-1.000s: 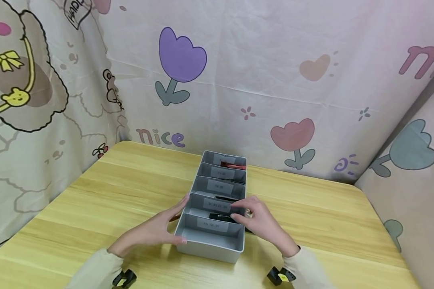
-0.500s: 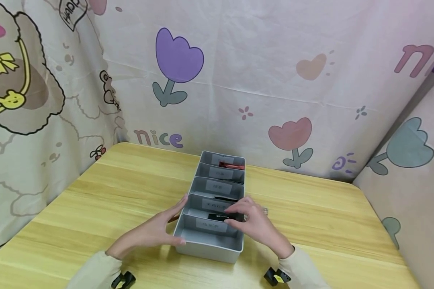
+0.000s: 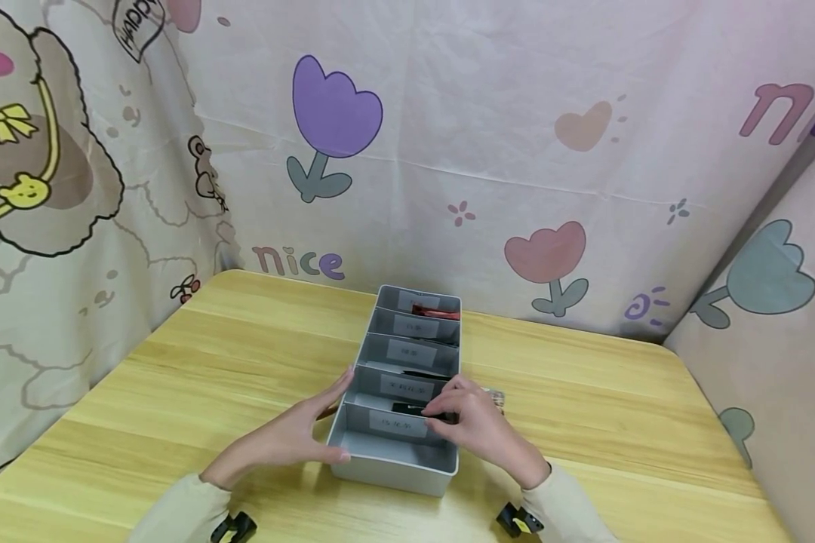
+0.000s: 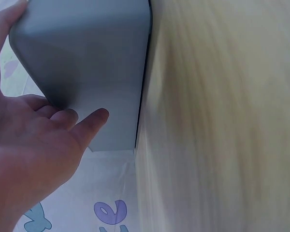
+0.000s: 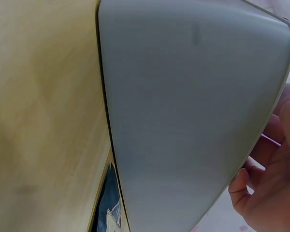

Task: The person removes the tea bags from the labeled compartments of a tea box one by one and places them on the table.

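A long grey divided box (image 3: 394, 477) stands on the wooden table, with a paper label on each compartment wall. My left hand (image 3: 295, 430) rests on its near left corner, thumb by the front rim and fingers extended along the left side; the left wrist view shows those fingers against the grey wall. Over the right rim reaches my right hand (image 3: 478, 426), its curled fingers and thumb nearly together at a small black packet (image 3: 404, 409) in the second compartment from the front. My hand hides the packet's right end. The front compartment (image 3: 397, 445) shows a bare floor.
A red packet (image 3: 437, 311) lies in the rearmost compartment, and a thin dark one (image 3: 426, 374) in the middle one. Something patterned (image 3: 496, 397) lies on the table right of the box. A printed cloth (image 3: 407, 151) hangs behind the table.
My right hand has moved a little left and down over the rim, and its thumb and fingertips have drawn closer together at the black packet. The left hand stays against the box.
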Demonstrator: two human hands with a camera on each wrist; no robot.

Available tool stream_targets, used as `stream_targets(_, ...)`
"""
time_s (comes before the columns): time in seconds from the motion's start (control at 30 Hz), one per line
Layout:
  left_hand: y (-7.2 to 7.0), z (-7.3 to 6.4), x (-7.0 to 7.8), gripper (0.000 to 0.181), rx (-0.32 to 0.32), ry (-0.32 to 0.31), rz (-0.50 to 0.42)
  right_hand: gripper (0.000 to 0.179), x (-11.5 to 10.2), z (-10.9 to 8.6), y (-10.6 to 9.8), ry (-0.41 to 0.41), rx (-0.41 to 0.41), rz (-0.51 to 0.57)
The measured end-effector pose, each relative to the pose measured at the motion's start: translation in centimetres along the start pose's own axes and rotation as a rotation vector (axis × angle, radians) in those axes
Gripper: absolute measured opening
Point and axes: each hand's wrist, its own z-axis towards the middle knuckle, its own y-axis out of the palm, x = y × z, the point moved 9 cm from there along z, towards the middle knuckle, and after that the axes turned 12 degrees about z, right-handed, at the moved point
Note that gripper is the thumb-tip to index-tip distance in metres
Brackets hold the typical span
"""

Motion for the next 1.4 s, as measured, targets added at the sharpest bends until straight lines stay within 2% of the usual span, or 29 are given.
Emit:
stream_targets(0.47, 0.2, 0.1, -0.2, 0.110, 0.001, -0.004, 0.002, 0.008, 0.4, -0.1, 0.1, 0.078, -0.010, 0.006)
stream_targets(0.83, 0.1, 0.1, -0.1, 0.111, 0.005, 0.001, 0.013, 0.010, 0.9, -0.3, -0.3, 0.179, 0.040, 0.108)
stream_targets(0.9, 0.1, 0.1, -0.1, 0.111, 0.004, -0.001, 0.011, 0.010, 0.8, -0.3, -0.3, 0.166, 0.030, 0.110)
stream_targets(1.13, 0.1, 0.1, -0.1, 0.110, 0.003, -0.004, 0.006, 0.012, 0.2, -0.1, -1.0, 0.043, 0.007, 0.046)
stream_targets(1.4, 0.0, 0.0, -0.2, 0.111, 0.007, -0.009, 0.008, 0.008, 0.2, -0.1, -1.4, 0.029, -0.096, 0.010)
